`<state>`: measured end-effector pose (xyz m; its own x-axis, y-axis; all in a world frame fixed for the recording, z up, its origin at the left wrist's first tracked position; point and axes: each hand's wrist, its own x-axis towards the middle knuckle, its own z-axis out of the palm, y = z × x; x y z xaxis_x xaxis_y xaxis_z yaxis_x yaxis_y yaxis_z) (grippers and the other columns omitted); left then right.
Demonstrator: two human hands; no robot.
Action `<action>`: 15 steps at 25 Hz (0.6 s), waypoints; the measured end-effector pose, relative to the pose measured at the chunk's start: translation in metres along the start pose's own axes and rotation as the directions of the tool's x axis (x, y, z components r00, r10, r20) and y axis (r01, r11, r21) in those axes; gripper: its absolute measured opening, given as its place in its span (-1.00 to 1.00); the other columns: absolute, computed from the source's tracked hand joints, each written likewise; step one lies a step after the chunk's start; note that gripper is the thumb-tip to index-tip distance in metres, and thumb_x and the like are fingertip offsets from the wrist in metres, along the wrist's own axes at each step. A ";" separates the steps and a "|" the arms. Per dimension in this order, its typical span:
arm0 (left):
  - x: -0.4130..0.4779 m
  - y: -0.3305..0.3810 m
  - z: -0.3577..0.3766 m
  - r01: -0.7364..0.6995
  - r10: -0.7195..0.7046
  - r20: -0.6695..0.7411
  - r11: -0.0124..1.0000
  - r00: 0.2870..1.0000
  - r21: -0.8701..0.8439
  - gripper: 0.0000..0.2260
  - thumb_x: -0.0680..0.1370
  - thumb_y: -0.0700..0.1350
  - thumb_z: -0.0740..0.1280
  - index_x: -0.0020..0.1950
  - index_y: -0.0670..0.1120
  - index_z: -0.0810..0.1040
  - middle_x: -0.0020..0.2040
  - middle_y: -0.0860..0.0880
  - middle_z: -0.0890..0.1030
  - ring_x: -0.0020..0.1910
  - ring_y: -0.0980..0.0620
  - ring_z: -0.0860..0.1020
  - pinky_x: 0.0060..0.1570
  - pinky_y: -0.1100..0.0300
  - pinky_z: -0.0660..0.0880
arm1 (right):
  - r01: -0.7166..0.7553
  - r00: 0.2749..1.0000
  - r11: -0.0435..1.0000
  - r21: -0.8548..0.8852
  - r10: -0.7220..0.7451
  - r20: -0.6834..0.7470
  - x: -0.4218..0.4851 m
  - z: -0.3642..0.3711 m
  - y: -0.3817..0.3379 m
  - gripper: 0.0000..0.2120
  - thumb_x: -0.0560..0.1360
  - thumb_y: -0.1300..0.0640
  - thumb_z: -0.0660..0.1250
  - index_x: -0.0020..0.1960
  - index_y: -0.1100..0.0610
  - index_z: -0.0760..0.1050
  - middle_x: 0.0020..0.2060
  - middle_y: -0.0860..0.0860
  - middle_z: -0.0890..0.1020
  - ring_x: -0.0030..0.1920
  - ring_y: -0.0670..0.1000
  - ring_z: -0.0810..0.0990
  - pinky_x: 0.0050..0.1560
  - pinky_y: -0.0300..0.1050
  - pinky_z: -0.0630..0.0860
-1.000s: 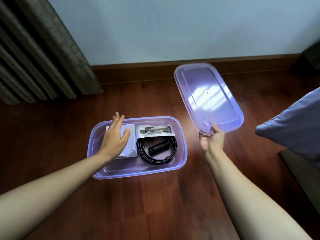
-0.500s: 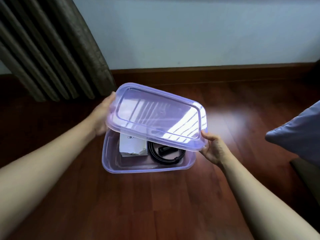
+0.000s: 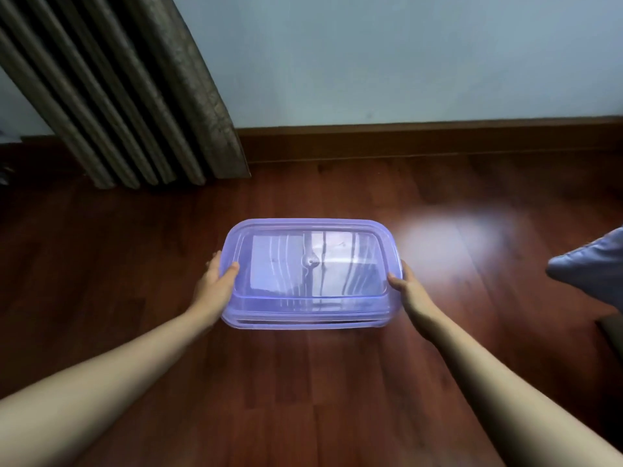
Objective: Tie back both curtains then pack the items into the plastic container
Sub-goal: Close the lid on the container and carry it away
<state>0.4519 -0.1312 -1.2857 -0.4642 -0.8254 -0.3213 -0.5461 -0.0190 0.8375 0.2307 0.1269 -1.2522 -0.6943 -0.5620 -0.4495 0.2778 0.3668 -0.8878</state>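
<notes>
Purple, see-through plastic makes up the plastic container (image 3: 312, 321), which sits on the dark red wooden floor (image 3: 303, 399) in the middle of the view, its long side facing the person. Its lid (image 3: 286, 264) lies flat over the opening, with a thin dark line showing under the lid's rim along the near wall. Window reflections streak the lid, so the contents are mostly hidden: a pale rectangular shape shows dimly under the left half, and what lies under the right half cannot be made out. The left hand (image 3: 215, 284) grips the container's left end, thumb (image 3: 232, 268) laid on top of the lid's rim and the other fingers curled round the end, out of sight. The right hand (image 3: 409, 288) grips the right end in the same manner, thumb (image 3: 392, 279) on the lid's rim and fingers wrapped round the side. The container lies between the two hands, touching both. A brown pleated curtain (image 3: 135, 89) hangs to the floor at the far left, against a pale blue wall (image 3: 404, 55) with a wooden skirting board (image 3: 438, 139). A blue cushion (image 3: 593, 267) juts in at the right edge, well apart from the container.
</notes>
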 end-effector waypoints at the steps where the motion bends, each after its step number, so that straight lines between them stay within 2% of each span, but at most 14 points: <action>1: -0.004 -0.002 0.000 -0.013 0.013 0.001 1.000 1.000 -0.022 -0.54 0.61 -0.01 0.19 0.50 -0.05 0.22 0.45 0.01 0.34 0.43 -0.03 0.33 0.43 0.02 0.24 | -0.012 1.000 1.000 0.008 0.012 0.000 0.001 0.002 0.001 -0.60 0.58 0.33 0.10 0.41 0.15 0.28 0.21 0.07 0.52 0.14 0.05 0.52 -0.07 -0.29 0.49; 3: -0.013 0.003 0.001 -0.001 0.001 0.006 1.000 1.000 -0.019 -0.58 0.62 -0.04 0.18 0.48 -0.05 0.25 0.30 0.07 0.43 0.26 0.02 0.43 0.29 0.12 0.34 | -0.032 0.999 0.999 0.028 0.033 -0.013 0.001 0.005 0.000 -0.61 0.57 0.34 0.10 0.37 0.13 0.30 0.13 0.03 0.54 0.09 0.03 0.53 -0.14 -0.34 0.51; 6: -0.016 0.006 0.001 0.045 -0.047 -0.024 0.996 0.999 -0.072 -0.64 0.59 0.02 0.23 0.37 -0.01 0.34 0.20 0.02 0.52 0.11 -0.02 0.51 0.16 0.07 0.43 | -0.059 0.997 0.997 0.051 0.061 -0.037 0.002 0.006 0.001 -0.59 0.55 0.36 0.09 0.37 0.16 0.33 0.14 0.07 0.55 0.07 0.05 0.54 -0.13 -0.26 0.50; 8: -0.008 0.013 -0.002 0.117 -0.123 -0.099 0.991 0.987 -0.061 -0.67 0.54 0.14 0.19 0.22 -0.01 0.41 0.14 -0.02 0.56 0.05 -0.08 0.53 0.07 0.04 0.44 | -0.077 0.992 0.997 0.018 0.078 -0.098 0.006 0.007 -0.003 -0.53 0.52 0.29 0.14 0.42 0.19 0.26 0.21 0.07 0.48 0.19 0.09 0.48 0.03 -0.18 0.43; 10: 0.008 0.029 -0.004 0.193 -0.194 -0.167 0.981 0.967 -0.026 -0.59 0.57 0.20 0.07 0.24 -0.04 0.42 0.12 -0.01 0.52 0.14 -0.11 0.49 0.09 0.04 0.38 | -0.074 0.977 0.997 -0.013 0.070 -0.203 0.019 0.005 -0.014 -0.37 0.50 0.10 0.24 0.51 0.16 0.10 0.39 0.06 0.33 0.40 0.07 0.31 0.27 -0.12 0.27; 12: 0.028 0.043 -0.005 0.250 -0.251 -0.082 0.968 0.965 -0.025 -0.46 0.57 0.26 -0.01 0.36 -0.07 0.37 0.25 -0.05 0.49 0.25 -0.12 0.47 0.23 0.02 0.38 | -0.097 0.963 0.990 -0.107 0.066 -0.263 0.037 0.000 -0.027 -0.33 0.55 -0.10 0.20 0.53 0.10 0.03 0.49 0.09 0.22 0.47 0.09 0.24 0.37 -0.05 0.19; 13: 0.036 0.047 -0.004 0.287 -0.287 -0.009 0.958 0.958 -0.032 -0.38 0.53 0.33 -0.03 0.38 -0.08 0.37 0.30 -0.08 0.50 0.24 -0.13 0.50 0.27 -0.03 0.40 | -0.142 0.959 0.973 -0.180 0.091 -0.268 0.044 -0.001 -0.032 -0.34 0.56 -0.18 0.14 0.53 0.09 0.03 0.49 0.11 0.23 0.46 0.12 0.25 0.39 -0.02 0.19; 15: 0.043 0.046 0.001 0.328 -0.329 0.081 0.944 0.941 0.024 -0.28 0.47 0.40 -0.04 0.33 -0.11 0.45 0.24 -0.13 0.56 0.14 -0.16 0.56 0.23 -0.05 0.46 | -0.205 0.966 0.934 -0.293 0.144 -0.214 0.051 0.003 -0.030 -0.30 0.52 -0.30 0.09 0.51 0.09 0.13 0.45 0.14 0.32 0.42 0.16 0.31 0.34 0.01 0.26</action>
<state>0.4060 -0.1666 -1.2610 -0.3134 -0.7250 -0.6134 -0.6848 -0.2749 0.6749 0.1893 0.0851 -1.2491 -0.7729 -0.3311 -0.5413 0.2069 0.6750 -0.7082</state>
